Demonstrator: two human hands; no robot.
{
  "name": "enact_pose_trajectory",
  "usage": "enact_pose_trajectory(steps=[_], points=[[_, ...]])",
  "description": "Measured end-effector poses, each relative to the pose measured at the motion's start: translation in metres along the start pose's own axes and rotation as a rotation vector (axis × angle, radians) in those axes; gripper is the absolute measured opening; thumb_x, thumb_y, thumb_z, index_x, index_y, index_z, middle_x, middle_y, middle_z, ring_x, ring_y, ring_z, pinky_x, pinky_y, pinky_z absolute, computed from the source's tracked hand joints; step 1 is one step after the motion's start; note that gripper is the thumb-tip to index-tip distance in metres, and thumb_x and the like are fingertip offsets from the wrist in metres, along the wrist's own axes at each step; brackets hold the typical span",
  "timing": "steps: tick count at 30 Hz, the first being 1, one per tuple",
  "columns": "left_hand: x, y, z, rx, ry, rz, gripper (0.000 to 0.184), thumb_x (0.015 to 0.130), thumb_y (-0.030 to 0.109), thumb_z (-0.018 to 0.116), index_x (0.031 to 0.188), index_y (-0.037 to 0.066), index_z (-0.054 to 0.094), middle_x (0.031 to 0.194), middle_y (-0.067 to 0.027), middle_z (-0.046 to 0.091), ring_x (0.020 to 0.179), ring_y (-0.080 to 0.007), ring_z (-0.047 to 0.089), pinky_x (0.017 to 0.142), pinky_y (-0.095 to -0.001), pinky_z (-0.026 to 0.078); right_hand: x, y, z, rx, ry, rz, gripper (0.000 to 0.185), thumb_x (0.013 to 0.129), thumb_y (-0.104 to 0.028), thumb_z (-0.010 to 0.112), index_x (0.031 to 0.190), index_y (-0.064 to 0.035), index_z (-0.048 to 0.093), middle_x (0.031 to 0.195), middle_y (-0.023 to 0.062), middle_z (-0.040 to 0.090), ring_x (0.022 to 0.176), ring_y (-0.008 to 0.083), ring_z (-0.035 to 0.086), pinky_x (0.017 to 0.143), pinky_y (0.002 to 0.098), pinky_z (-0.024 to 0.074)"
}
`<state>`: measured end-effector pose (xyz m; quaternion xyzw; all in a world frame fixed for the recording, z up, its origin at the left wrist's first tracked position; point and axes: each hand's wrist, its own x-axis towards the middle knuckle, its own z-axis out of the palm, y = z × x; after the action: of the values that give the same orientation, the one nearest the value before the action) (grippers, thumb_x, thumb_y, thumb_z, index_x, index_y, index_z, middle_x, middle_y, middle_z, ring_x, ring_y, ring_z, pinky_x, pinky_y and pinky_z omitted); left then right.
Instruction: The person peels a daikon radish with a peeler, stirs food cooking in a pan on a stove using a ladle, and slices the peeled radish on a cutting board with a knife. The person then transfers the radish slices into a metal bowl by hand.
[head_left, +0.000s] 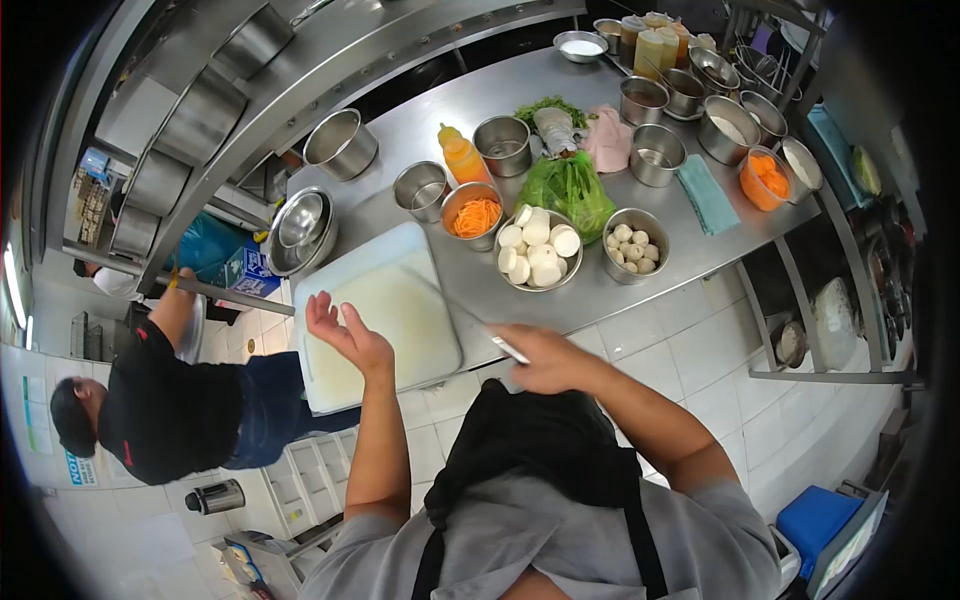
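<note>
My right hand point(545, 360) is wrapped round the pale handle of a knife point(509, 349). Its blade, smeared by motion, seems to reach up and left toward the white cutting board point(408, 240). Above the board's near part, my left hand point(350, 338) is raised with fingers apart and nothing in it. To the right of the board stand a metal pot of carrot strips point(475, 217), a bowl of thick white slices point(540, 252) and a pot of small round white pieces point(634, 250).
Leafy greens in a plastic bag point(570, 195), an orange squeeze bottle point(462, 155) and several metal pots crowd the steel table point(425, 115). A folded teal cloth point(708, 193) lies to the right. Another person point(190, 400) in dark clothes stands at the left. A shelf of pots point(200, 115) rises there.
</note>
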<state>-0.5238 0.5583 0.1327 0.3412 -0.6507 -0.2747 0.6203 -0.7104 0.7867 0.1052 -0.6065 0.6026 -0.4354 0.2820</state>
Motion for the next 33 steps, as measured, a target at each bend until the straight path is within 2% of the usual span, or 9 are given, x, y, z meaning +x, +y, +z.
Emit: enact_pose_trajectory(steps=[4,8,12,16,22,26,28,32,33], points=[[0.002,-0.010,-0.026,0.091,0.042,-0.011,0.056,0.097,0.014,0.057,0.146,-0.002,0.034,0.136,-0.0201,0.050,0.125,-0.0273,0.045,0.109,-0.0413,0.028,0.075,-0.023,0.073,-0.329,-0.453,0.122,0.065,0.085,-0.003,0.058,0.148,-0.0061,0.044,0.122,0.0208,0.057,0.113,0.0375,0.061,0.096,0.0487,0.0501],[0.003,-0.035,-0.056,0.288,-0.073,-0.096,0.043,0.097,0.020,0.064,0.131,-0.003,0.051,0.134,-0.0190,0.053,0.126,-0.0297,0.048,0.108,-0.0443,0.033,0.102,-0.017,0.140,-0.462,-0.373,0.069,0.048,0.086,-0.006,0.059,0.134,-0.0060,0.059,0.121,0.0198,0.057,0.111,0.0376,0.061,0.097,0.0499,0.0496],[-0.014,-0.082,-0.091,0.476,-0.460,-0.180,0.041,0.096,0.024,0.065,0.129,0.001,0.057,0.135,-0.0239,0.054,0.125,-0.0381,0.050,0.109,-0.0492,0.034,0.111,-0.010,0.107,-0.135,-0.010,-0.221,0.009,0.083,-0.011,0.066,0.088,-0.0035,0.067,0.105,0.0156,0.061,0.096,0.0348,0.062,0.090,0.0486,0.0500],[-0.026,-0.097,-0.107,0.502,-0.505,-0.042,0.044,0.095,0.024,0.065,0.132,0.001,0.055,0.135,-0.0234,0.055,0.126,-0.0396,0.049,0.108,-0.0499,0.034,0.134,0.032,-0.011,-0.538,0.661,0.014,0.026,0.081,-0.013,0.069,0.104,-0.0027,0.065,0.102,0.0187,0.064,0.100,0.0400,0.059,0.087,0.0484,0.0484],[-0.019,-0.113,-0.111,0.338,-0.509,-0.077,0.046,0.093,0.020,0.068,0.132,0.000,0.054,0.132,-0.0228,0.056,0.125,-0.0403,0.049,0.107,-0.0496,0.036,0.143,0.090,-0.087,-0.567,0.157,0.346,0.038,0.081,-0.018,0.076,0.116,-0.0050,0.067,0.097,0.0195,0.069,0.097,0.0375,0.063,0.091,0.0446,0.0500],[-0.005,-0.124,-0.118,0.286,-0.525,-0.087,0.045,0.091,0.015,0.070,0.129,-0.001,0.055,0.129,-0.0213,0.057,0.121,-0.0386,0.051,0.105,-0.0474,0.038,0.148,0.081,-0.089,-0.691,0.068,0.424,0.040,0.081,-0.023,0.077,0.118,-0.0091,0.069,0.106,0.0163,0.070,0.111,0.0374,0.060,0.095,0.0463,0.0499],[0.002,-0.126,-0.125,0.282,-0.523,-0.102,0.044,0.090,0.014,0.071,0.129,-0.002,0.055,0.128,-0.0207,0.058,0.120,-0.0377,0.051,0.105,-0.0465,0.039,0.144,0.070,-0.094,-0.513,0.236,0.524,0.036,0.081,-0.025,0.078,0.113,-0.0085,0.071,0.107,0.0150,0.072,0.118,0.0320,0.059,0.096,0.0449,0.0492],[0.009,-0.134,-0.138,0.271,-0.454,-0.151,0.041,0.091,0.013,0.070,0.126,-0.002,0.056,0.127,-0.0192,0.059,0.119,-0.0355,0.053,0.105,-0.0445,0.040,0.124,0.035,-0.094,-0.472,0.336,0.478,0.026,0.084,-0.022,0.077,0.105,-0.0070,0.074,0.108,0.0149,0.072,0.115,0.0302,0.062,0.094,0.0433,0.0499],[0.009,-0.137,-0.141,0.260,-0.422,-0.163,0.040,0.091,0.012,0.070,0.126,-0.002,0.056,0.126,-0.0188,0.059,0.119,-0.0350,0.053,0.104,-0.0440,0.040,0.115,0.041,-0.088,-0.608,0.183,0.254,0.022,0.085,-0.019,0.075,0.102,-0.0058,0.075,0.109,0.0148,0.073,0.110,0.0315,0.065,0.092,0.0427,0.0512]])
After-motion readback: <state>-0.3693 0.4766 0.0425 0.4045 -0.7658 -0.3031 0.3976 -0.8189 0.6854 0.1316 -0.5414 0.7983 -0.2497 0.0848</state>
